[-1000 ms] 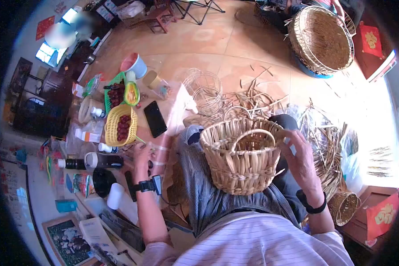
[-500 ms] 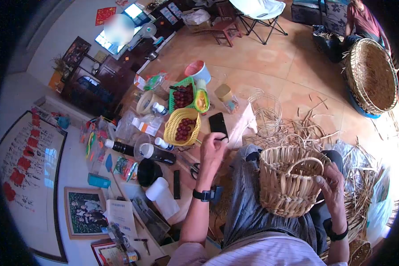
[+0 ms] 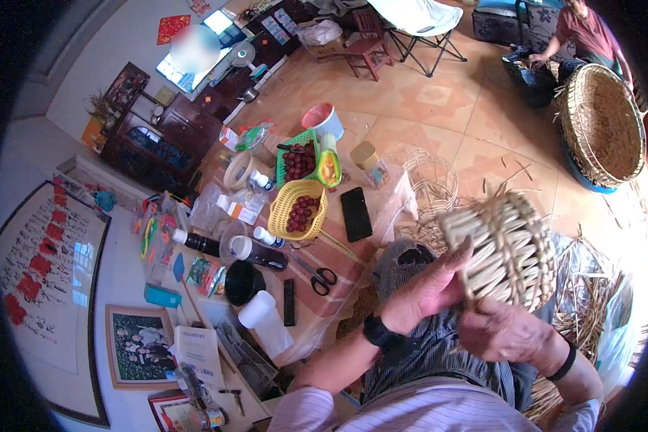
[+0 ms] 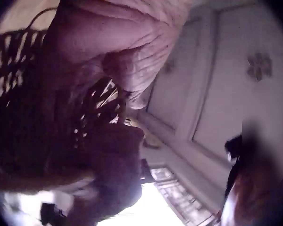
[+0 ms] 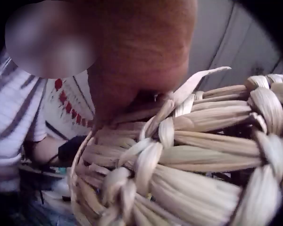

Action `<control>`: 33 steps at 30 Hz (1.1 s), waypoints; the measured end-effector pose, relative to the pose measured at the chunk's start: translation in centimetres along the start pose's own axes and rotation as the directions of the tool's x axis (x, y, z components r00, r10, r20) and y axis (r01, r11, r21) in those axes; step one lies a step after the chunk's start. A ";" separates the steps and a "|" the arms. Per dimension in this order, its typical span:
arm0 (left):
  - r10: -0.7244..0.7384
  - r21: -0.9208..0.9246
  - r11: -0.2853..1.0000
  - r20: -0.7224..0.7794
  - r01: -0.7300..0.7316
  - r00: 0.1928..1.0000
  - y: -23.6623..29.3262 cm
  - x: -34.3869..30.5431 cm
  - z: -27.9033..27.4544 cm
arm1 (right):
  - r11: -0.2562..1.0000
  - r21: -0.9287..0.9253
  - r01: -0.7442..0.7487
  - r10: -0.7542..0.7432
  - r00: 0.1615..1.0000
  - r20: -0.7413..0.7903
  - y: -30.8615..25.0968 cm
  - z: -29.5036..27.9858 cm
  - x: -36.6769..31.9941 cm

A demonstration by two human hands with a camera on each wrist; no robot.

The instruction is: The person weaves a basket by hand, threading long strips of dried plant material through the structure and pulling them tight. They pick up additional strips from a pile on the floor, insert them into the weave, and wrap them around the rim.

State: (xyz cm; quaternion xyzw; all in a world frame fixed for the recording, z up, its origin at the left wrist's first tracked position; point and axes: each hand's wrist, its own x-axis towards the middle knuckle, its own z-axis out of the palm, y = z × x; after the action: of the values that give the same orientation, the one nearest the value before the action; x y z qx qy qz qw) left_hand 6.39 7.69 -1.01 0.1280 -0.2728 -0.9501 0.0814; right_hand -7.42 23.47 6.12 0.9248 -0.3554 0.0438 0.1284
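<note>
A woven basket (image 3: 507,252) of pale plant strips is tipped on its side above the person's lap, its ribbed wall facing up in the head view. The left hand (image 3: 428,291) grips its near-left edge, thumb raised along the outside. In the left wrist view this hand (image 4: 118,42) lies over the shaded basket wall. Close beside it, the right hand (image 3: 504,331) holds the lower side with curled fingers. The right wrist view shows its fingers at a row of twisted strips, where a loose strip end (image 5: 203,84) sticks out; the fingertips are partly hidden.
On the table at left are scissors (image 3: 317,277), a phone (image 3: 356,214), a yellow basket (image 3: 277,212) with red fruit, and bottles (image 3: 258,252). Loose strips (image 3: 590,309) lie on the floor at right. Another person (image 3: 590,36) sits behind a large round basket (image 3: 605,129).
The left hand has left the table by the phone and come to the basket. The basket, upright on the lap before, is now lifted and turned on its side; the right hand has shifted lower.
</note>
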 end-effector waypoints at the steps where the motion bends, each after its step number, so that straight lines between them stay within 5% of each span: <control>1: 0.034 0.022 0.999 -0.017 -0.034 0.999 0.0 -0.2 0.4 | 0.998 -0.021 0.063 -0.062 0.997 0.037 -0.3 0.2 -0.2; 8: 0.113 -0.003 0.994 -0.102 -0.114 0.988 -0.6 -1.7 0.8 | 0.997 -0.057 0.050 -0.048 0.998 0.039 -1.6 0.7 -1.7; 13: 0.275 -0.162 0.947 -0.039 -0.278 0.961 -4.4 -0.2 -0.4 | 0.984 0.004 -0.178 0.177 0.983 0.045 -2.1 2.5 -5.0; 14: 0.269 -0.188 0.942 -0.061 -0.276 0.961 -6.0 0.0 -1.5 | 0.954 0.142 -0.265 0.263 0.964 0.033 -3.1 4.2 -6.2; 17: 0.276 -0.177 0.945 -0.025 -0.276 0.961 -9.1 0.1 -1.7 | 0.891 0.126 -0.437 0.442 0.897 -0.014 -6.0 6.3 -6.9; 21: 0.163 -0.216 0.962 -0.035 -0.167 0.986 -13.8 1.2 -4.8 | 0.613 0.431 -0.662 0.714 0.698 0.056 -9.7 7.3 -6.8; 22: 0.140 -0.209 0.968 -0.026 -0.143 0.990 -14.5 1.8 -5.4 | 0.432 0.593 -0.680 0.786 0.606 0.121 -10.4 7.6 -6.8; 25: 0.158 -0.258 0.950 -0.087 -0.176 0.984 -15.8 2.8 -6.2 | -0.221 0.835 -0.503 0.848 0.325 0.420 -12.0 8.4 -7.6; 27: 0.134 -0.231 0.962 -0.076 -0.148 0.988 -15.1 2.2 -4.8 | -0.589 0.805 0.062 0.781 0.299 0.548 -12.0 10.0 -7.9; 30: 0.072 -0.144 0.986 -0.079 -0.083 0.994 -12.0 0.8 -2.7 | -0.739 0.566 0.366 0.674 0.424 0.605 -10.7 9.7 -8.7; 33: 0.155 -0.112 0.980 -0.106 -0.166 0.982 -12.0 0.8 -2.7 | -0.784 0.174 0.595 0.530 0.497 0.688 -10.7 12.0 -9.2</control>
State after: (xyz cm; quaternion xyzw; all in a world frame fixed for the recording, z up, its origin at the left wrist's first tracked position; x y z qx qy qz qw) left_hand 5.41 16.18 -9.85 0.1460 -0.2200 -0.9479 0.1785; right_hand -7.25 33.84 -9.24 0.0787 0.2583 -0.6552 0.7056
